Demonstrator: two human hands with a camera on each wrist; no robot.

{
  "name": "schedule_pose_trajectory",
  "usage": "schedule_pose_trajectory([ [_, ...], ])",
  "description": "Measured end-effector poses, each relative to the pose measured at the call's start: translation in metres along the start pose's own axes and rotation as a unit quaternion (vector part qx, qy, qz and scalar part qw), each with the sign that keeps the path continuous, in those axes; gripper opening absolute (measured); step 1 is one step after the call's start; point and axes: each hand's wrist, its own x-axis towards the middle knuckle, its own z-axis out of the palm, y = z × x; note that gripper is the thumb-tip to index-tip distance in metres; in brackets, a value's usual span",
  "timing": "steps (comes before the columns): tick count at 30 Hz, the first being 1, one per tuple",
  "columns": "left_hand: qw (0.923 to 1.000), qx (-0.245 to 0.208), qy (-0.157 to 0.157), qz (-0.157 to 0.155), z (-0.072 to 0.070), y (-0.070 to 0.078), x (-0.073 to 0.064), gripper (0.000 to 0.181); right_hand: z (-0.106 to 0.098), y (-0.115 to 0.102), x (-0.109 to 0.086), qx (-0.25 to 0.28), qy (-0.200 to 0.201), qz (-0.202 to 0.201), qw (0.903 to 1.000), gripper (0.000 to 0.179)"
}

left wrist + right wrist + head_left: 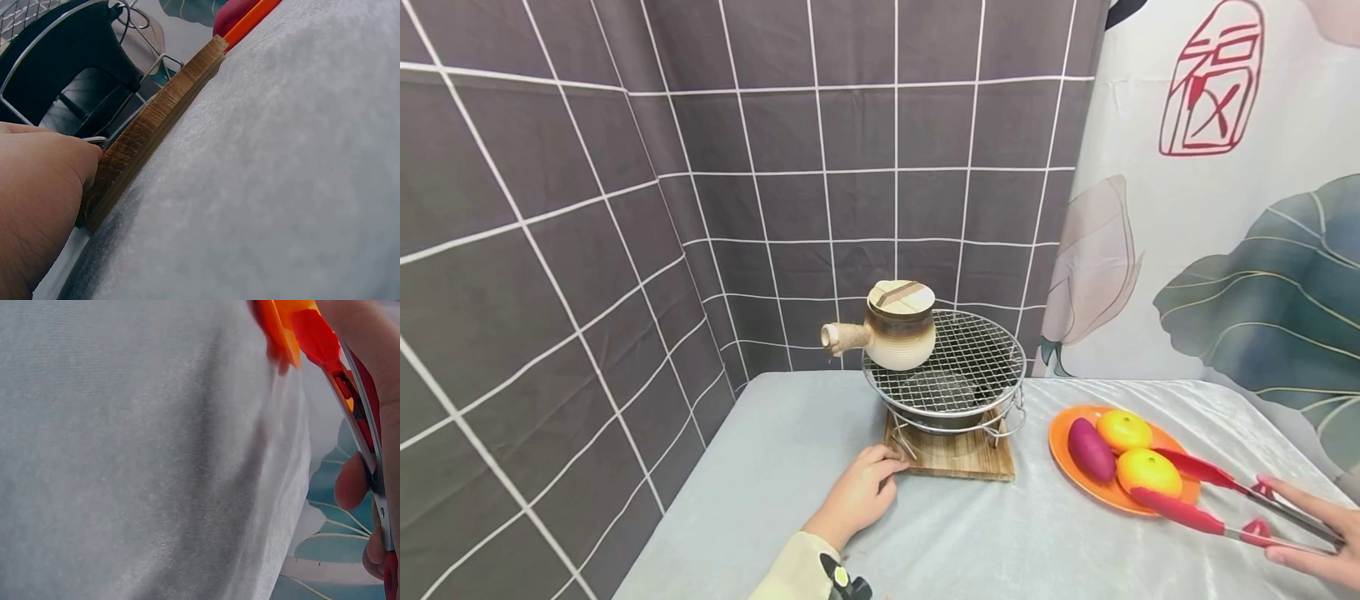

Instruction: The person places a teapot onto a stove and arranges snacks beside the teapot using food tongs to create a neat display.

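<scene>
My right hand (1318, 529) holds a pair of tongs (1206, 473) with red tips and metal arms. The tips stand on either side of the nearer tangerine (1148, 473); whether both touch it I cannot tell. That tangerine lies on an orange plate (1063, 464) with a second tangerine (1123, 431) and a purple sweet potato (1091, 450). At the left front corner of a wooden board (958, 465), my left hand (859, 493) grips the edge. In the left wrist view, the thumb side lies against the board's end (156, 119).
A round grill stove with a wire mesh (973, 354) stands on the board. On the mesh's left side sits a lidded clay pot (901, 342), its handle pointing left. A grey cloth (775, 450) covers the table; a dark tiled-pattern curtain (857, 208) hangs behind.
</scene>
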Motion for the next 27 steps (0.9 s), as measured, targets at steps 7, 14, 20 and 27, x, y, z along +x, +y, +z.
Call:
schedule_pose_trajectory([
  [7, 1.0000, -0.001, 0.000, 0.002, -0.0002, 0.0000, 0.0000, 0.029, 0.0008, -0.0024, -0.0004, -0.027, 0.032, -0.029, 0.9987, 0.130],
  [14, 0.9999, 0.007, 0.008, 0.011, 0.0005, -0.0008, 0.0001, 0.029, 0.0066, 0.0048, 0.0003, -0.035, 0.034, -0.034, 0.9982, 0.128],
  [20, 0.9998, 0.010, 0.009, 0.014, -0.0005, 0.0006, -0.0007, 0.030, 0.0066, 0.0054, -0.0007, -0.025, 0.057, -0.047, 0.9970, 0.131],
  [27, 0.9999, 0.005, -0.009, -0.004, -0.0021, 0.0026, -0.0014, 0.029, 0.0071, 0.0059, -0.0010, 0.146, 0.142, -0.111, 0.9729, 0.118],
])
